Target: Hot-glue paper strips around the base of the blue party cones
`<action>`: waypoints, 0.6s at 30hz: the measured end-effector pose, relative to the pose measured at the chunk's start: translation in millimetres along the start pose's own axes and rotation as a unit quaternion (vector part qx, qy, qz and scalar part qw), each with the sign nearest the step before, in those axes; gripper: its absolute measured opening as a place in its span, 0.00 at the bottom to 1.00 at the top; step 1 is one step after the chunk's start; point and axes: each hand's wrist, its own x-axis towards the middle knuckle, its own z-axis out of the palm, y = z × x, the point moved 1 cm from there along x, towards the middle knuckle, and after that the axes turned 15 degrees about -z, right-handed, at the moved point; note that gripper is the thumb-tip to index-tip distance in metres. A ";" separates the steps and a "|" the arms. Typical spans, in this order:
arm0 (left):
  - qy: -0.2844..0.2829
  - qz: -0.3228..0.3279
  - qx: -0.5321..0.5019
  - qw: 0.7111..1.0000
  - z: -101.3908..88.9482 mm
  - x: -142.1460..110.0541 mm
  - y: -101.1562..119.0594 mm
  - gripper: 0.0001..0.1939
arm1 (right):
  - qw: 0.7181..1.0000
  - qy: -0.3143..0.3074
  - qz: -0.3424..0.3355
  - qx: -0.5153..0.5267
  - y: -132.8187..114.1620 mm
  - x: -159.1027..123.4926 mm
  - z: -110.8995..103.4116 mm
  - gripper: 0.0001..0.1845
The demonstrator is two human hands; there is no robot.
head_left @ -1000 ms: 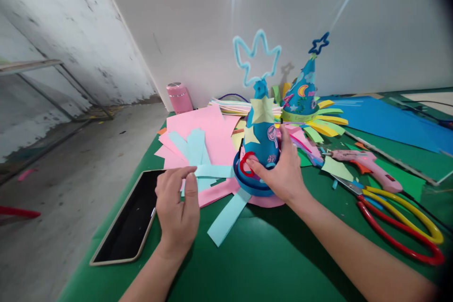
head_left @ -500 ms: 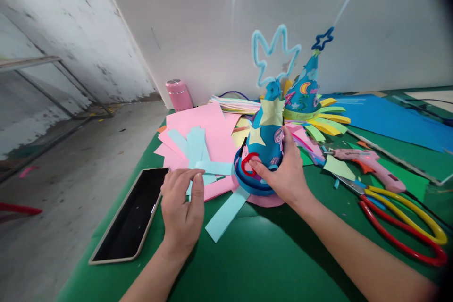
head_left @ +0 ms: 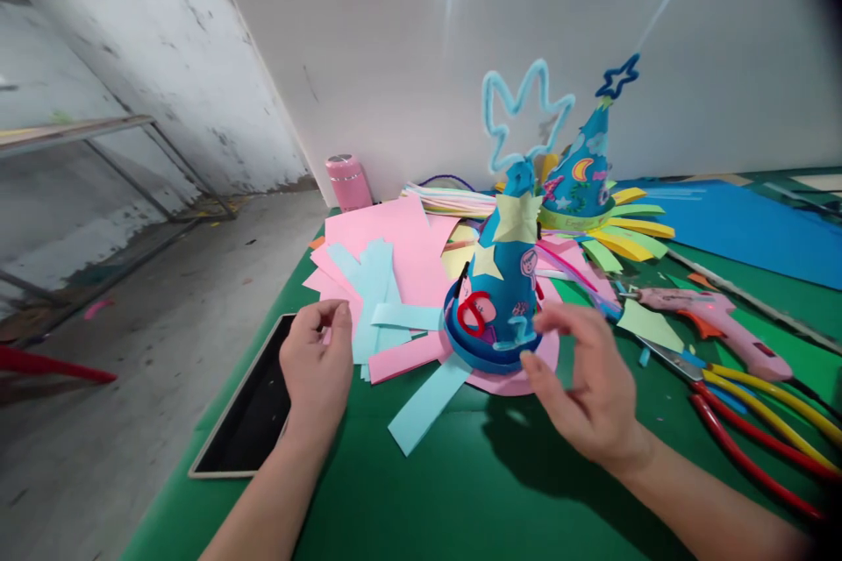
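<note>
A blue paper cone hat (head_left: 505, 267) stands upright in front of me, with pale yellow stars, stickers and a red ring on its side. A light blue fuzzy wire outline (head_left: 490, 110) rises from its tip. My right hand (head_left: 585, 386) is just right of the hat's base, thumb and fingers apart, holding nothing. On the left, my left hand (head_left: 317, 359) hovers beside the phone (head_left: 243, 421), fingers curled and thumb tip close to the forefinger. Whether something small is pinched there is hidden. Light blue paper strips (head_left: 427, 403) stick out from under the hat.
A second cone hat (head_left: 579, 166) stands behind. Pink sheets (head_left: 388, 237) and a pink flask (head_left: 348, 182) are at back left. To the right lie a pink glue gun (head_left: 717, 320), its cord, and scissors (head_left: 743, 438) with red and yellow handles. The green table (head_left: 421, 508) ends at left.
My right hand has let go of the cone hat and drawn back to the right. My left hand has shifted left over the phone's edge. The view has shifted slightly.
</note>
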 end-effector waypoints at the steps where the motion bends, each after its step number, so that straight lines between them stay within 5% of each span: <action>1: 0.007 -0.005 0.016 1.000 -0.6 4.8 -0.6 0.08 | 0.998 -0.030 -0.001 0.049 -2.3 -5.2 0.6 0.26; 5: 0.002 -0.002 0.109 0.994 -0.1 29.9 -0.7 0.07 | 0.980 -0.129 0.013 0.150 -7.1 -16.5 7.3 0.24; 12: -0.063 -0.041 0.323 0.943 25.2 88.8 -9.8 0.08 | 0.975 -0.151 0.037 0.160 -6.8 -14.1 6.9 0.23; 18: -0.059 -0.086 0.418 0.902 38.1 124.2 -25.9 0.15 | 0.971 -0.169 0.041 0.163 -6.4 -17.9 8.5 0.24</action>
